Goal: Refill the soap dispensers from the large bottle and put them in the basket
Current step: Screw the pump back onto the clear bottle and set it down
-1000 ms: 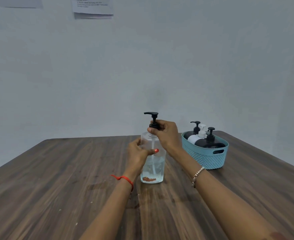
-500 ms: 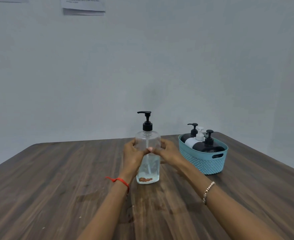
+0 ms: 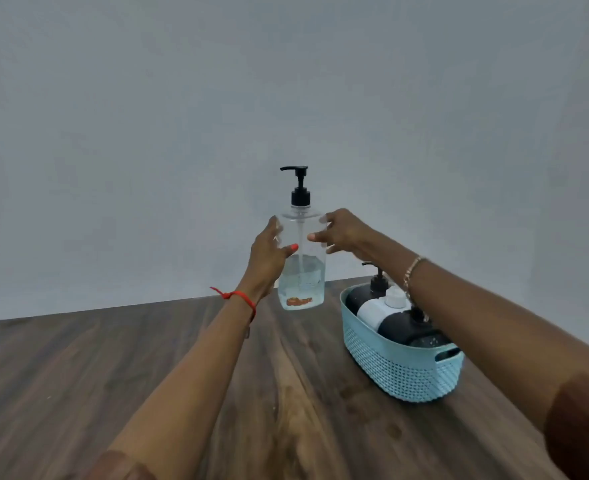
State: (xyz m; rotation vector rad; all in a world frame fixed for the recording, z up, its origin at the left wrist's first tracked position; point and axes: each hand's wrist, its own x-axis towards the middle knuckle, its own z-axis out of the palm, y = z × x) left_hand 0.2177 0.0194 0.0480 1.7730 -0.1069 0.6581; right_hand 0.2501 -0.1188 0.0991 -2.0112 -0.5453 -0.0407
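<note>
Holds the large clear pump bottle [image 3: 301,268] upright between both hands, high on its body, just under the shoulder. Curls the left hand [image 3: 269,258] round the bottle's left side, with the orange-nailed thumb across the front and the fingers behind the clear plastic: a closed grip on the bottle. Sets the right hand [image 3: 346,232] at the bottle's right shoulder, thumb tip on the front face and fingers bent round the edge: a wider, lighter grip, yet on the bottle too. Shows a black pump on top, spout to the left, and clear liquid in roughly the lower half. Cannot tell whether the base rests on the bench [image 3: 113,375] or hangs just above its far edge. Places the light blue perforated basket [image 3: 390,368] on the bench right of the bottle, near but apart, beneath the right forearm. Packs into it a black dispenser [image 3: 360,297], a white dispenser [image 3: 372,311] and a second black dispenser [image 3: 402,327], side by side. Wears a red thread [image 3: 237,296] on the left wrist and a bracelet [image 3: 411,270] on the right.
</note>
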